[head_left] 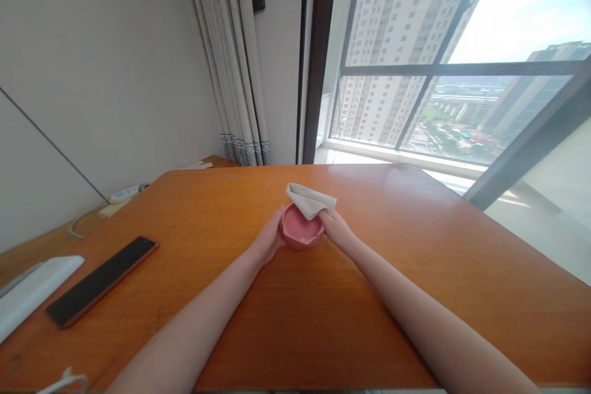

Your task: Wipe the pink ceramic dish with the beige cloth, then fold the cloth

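A pink bowl with a wavy rim is held at the middle of the wooden table, tilted so that its inside faces me. My left hand is closed around the bowl's left side. A folded beige cloth lies over the far right part of the rim. My right hand pinches the cloth against the bowl's right edge, and some of its fingers are hidden behind the bowl and the cloth.
On the wooden table, a dark phone-like slab lies to the left, beside a white flat object. A power strip with cables sits by the wall. A grey curtain and large windows stand beyond the table.
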A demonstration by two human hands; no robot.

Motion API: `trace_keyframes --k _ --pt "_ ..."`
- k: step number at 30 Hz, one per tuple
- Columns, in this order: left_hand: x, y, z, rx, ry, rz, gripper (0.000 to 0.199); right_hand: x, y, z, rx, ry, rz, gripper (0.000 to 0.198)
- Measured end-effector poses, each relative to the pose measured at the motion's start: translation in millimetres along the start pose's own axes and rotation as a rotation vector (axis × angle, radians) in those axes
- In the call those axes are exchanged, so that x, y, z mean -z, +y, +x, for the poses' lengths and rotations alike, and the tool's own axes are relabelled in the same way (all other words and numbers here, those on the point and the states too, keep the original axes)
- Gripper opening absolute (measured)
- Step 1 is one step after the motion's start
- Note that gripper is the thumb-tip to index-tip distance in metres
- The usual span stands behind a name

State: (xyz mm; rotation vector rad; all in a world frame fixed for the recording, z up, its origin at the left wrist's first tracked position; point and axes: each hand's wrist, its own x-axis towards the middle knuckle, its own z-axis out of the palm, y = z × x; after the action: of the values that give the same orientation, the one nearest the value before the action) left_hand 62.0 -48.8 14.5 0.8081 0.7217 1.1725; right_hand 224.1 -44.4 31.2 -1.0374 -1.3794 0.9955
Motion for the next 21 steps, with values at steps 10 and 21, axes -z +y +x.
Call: trace_keyframes --k 10,21 --pt "-11.8 2.9 -5.5 -0.173 0.119 -0.064 0.047 -32.1 5.4 -16.5 0.044 0.188 0.045 0.049" --pt "6.5 2.0 6.1 -0.130 0.097 0.236 0.038 0.4 5.7 -1.3 -0.103 -0.129 0.056 0.040"
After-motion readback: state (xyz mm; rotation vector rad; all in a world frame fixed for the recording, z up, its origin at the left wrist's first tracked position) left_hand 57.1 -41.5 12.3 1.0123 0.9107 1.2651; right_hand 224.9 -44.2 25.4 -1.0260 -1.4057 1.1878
